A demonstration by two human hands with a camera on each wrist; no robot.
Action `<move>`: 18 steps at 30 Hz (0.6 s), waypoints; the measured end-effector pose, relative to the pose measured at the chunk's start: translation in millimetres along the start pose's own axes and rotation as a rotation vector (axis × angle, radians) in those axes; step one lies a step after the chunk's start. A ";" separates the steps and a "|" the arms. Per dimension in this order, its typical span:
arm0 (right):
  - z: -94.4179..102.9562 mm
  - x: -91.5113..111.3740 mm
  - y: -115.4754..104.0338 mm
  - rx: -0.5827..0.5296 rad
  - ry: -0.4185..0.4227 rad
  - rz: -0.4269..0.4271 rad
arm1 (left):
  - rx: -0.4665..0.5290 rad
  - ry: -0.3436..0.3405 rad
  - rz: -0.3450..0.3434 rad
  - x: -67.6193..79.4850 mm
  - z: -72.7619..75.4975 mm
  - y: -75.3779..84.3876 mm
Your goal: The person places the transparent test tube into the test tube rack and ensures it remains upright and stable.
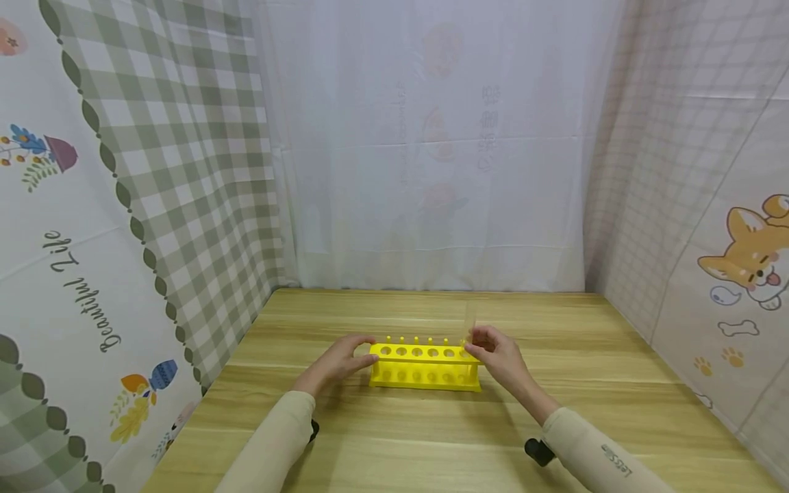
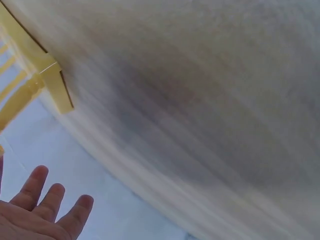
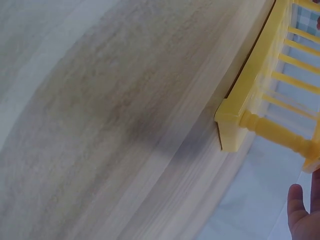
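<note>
A yellow test tube rack [image 1: 425, 363] stands upright on the wooden table, with one row of round holes and a row of pegs behind. At its left end, the thumb and index finger of my left hand [image 1: 341, 357] pinch the top plate. The left wrist view shows this hand's other fingers [image 2: 50, 202] spread off the rack. A clear test tube [image 1: 470, 316] rises from the rightmost hole. My right hand [image 1: 504, 356] pinches it low down, its thumb beside the rack's top corner. The exact fingertip contact is partly hidden. In the right wrist view the rack [image 3: 245, 90] shows its right end.
The wooden table [image 1: 394, 438] surrounds the rack. A white curtain [image 1: 431, 205] hangs behind it, a green checked cloth [image 1: 185, 137] on the left and a printed cloth [image 1: 690, 205] on the right. Dark wrist-worn devices [image 1: 539, 452] sit under the sleeves.
</note>
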State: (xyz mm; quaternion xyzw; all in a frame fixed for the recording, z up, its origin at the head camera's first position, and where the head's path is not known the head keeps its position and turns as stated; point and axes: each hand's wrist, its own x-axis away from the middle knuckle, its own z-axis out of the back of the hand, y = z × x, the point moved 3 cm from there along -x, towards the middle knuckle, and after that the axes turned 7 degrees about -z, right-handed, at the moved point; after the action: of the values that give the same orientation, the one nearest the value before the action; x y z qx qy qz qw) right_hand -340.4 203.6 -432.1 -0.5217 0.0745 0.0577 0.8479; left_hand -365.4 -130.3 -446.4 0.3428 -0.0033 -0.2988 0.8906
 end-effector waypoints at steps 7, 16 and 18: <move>13.8 2.1 9.5 0.089 0.008 -0.008 | -0.063 -0.016 -0.027 -0.2 5.3 0.0; 49.7 -7.6 34.3 0.280 0.052 -0.013 | -0.312 0.062 0.148 9.3 28.0 -26.8; 56.6 -10.0 43.5 0.379 0.027 -0.021 | -0.420 0.073 0.194 12.4 33.8 -33.9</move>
State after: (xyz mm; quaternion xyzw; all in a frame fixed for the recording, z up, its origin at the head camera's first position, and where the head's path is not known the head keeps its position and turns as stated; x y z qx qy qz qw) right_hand -354.1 273.5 -443.1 -0.3540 0.0902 0.0267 0.9305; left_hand -380.3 -177.4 -443.8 0.1588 0.0581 -0.1936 0.9664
